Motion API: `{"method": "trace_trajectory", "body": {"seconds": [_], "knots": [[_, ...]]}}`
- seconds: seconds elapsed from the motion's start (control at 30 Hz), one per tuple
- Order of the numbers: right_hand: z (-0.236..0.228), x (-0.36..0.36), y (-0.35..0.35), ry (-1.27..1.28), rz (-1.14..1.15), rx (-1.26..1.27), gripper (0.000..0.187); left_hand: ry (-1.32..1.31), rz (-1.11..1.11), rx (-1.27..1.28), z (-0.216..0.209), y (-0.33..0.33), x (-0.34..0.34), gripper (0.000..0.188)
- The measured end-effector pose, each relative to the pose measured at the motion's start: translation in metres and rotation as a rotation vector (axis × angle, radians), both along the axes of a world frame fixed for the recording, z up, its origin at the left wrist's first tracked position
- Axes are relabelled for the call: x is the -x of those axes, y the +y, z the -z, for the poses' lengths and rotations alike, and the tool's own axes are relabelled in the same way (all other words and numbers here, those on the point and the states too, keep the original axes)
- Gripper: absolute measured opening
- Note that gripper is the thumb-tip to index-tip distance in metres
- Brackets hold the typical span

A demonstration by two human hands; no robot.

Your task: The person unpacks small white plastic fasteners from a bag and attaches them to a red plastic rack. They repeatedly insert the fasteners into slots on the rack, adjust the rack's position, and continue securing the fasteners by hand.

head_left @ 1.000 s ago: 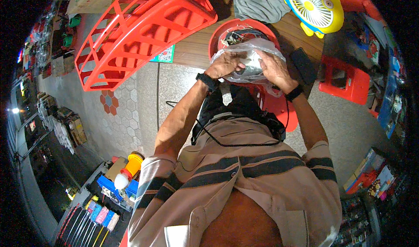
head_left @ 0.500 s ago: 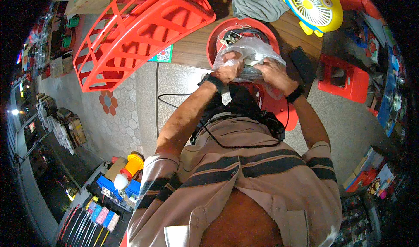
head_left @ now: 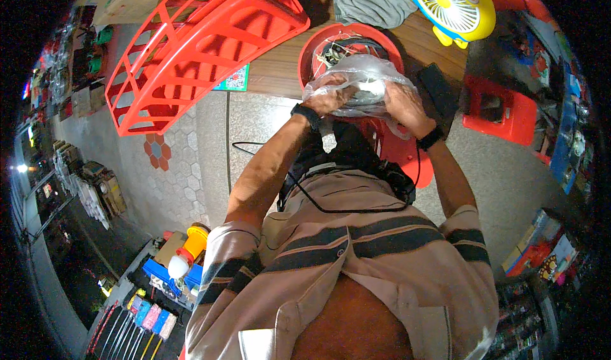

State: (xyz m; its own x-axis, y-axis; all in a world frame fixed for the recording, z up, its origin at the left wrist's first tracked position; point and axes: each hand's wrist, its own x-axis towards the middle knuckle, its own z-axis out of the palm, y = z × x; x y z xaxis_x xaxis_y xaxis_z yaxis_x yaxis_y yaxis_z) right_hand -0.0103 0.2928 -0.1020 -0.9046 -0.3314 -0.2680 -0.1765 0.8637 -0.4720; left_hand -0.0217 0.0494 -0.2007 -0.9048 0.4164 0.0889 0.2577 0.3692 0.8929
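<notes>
A clear plastic bag is held over the near side of a round red basin. On the bag's left side my left hand is closed on the plastic, its fingers partly covered by the film. My right hand grips the bag's right side. Between the hands the bag gapes, and something pale and shiny shows inside, too unclear to name. Dark coiled cords and thin pale strands lie in the basin behind the bag.
A red plastic basket lies tipped at the table's left, by a green printed card. Behind the basin are a grey cloth and a yellow fan. A dark flat object lies right; a red stool stands beyond.
My hands have moved slightly apart, and the bag's opening between them is wider. The whole view has shifted a little.
</notes>
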Motion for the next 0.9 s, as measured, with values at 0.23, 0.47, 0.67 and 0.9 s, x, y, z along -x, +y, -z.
{"method": "trace_trajectory", "body": {"seconds": [0.23,0.47,0.67,0.9], "knots": [[0.006,0.000,0.001,0.054,0.035,-0.002,0.027,-0.512,0.015,0.073,-0.045,0.004,0.024,0.029],[0.006,0.001,-0.006,0.103,0.083,0.066,0.036,-0.649,0.071,0.349,-0.069,-0.004,0.023,0.037],[0.003,0.003,-0.016,0.090,0.124,0.081,0.045,-0.753,0.066,0.301,-0.096,0.004,0.032,0.028],[0.015,0.003,-0.014,0.008,0.054,0.220,0.046,-0.877,-0.134,-0.066,-0.120,0.006,0.033,0.023]]}}
